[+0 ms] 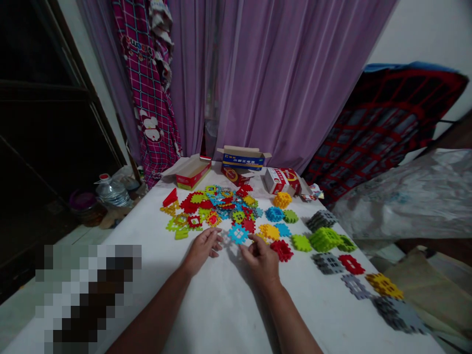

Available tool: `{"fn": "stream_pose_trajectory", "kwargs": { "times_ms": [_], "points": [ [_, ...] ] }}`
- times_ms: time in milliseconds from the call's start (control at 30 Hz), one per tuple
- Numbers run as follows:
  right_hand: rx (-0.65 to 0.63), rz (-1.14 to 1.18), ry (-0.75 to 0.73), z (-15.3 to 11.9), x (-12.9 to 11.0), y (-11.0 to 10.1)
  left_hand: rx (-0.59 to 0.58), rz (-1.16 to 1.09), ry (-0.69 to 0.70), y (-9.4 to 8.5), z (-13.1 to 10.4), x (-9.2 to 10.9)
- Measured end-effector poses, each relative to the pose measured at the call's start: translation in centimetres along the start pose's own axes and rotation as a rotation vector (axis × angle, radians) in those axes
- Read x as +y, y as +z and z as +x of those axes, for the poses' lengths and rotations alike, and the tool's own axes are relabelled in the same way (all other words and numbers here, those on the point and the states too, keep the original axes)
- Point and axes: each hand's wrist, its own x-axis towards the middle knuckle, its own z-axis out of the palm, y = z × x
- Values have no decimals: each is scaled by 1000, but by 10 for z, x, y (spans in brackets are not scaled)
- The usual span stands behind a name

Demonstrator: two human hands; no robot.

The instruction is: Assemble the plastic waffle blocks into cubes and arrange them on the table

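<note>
Between my hands is a blue toothed building piece [238,234] with a window cut into it, raised a little over the white table. Thumb and fingers of my right hand [262,258] pinch its right edge. My left hand [203,250] is to the left of the piece, apart from it, fingers loosely spread and holding nothing. Just beyond lies a mixed heap of interlocking pieces [221,201] in red, blue, green and yellow. Near my right hand are a red block [282,250] and a yellow piece [269,231].
Sorted stacks line the right side: green pieces [325,239], grey pieces [327,263], yellow pieces [384,285] and dark grey pieces [396,314]. At the back stand a red open box [193,173], a blue box [243,161] and a red-white box [282,181]. A purple curtain [295,73] hangs behind.
</note>
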Motion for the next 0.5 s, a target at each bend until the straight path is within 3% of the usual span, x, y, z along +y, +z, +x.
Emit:
{"fn": "stream_pose_trajectory", "kwargs": {
  "times_ms": [167,267,367,500],
  "points": [
    [231,-310,280,59,25,-54,-20,32,8,0,0,0],
    [189,-524,424,90,38,-75,-19,41,3,0,-1,1],
    [91,-633,495,105,46,-75,-20,49,-1,0,-1,2],
    [61,-662,517,109,54,-64,-25,65,-3,0,0,1]
  ]
}}
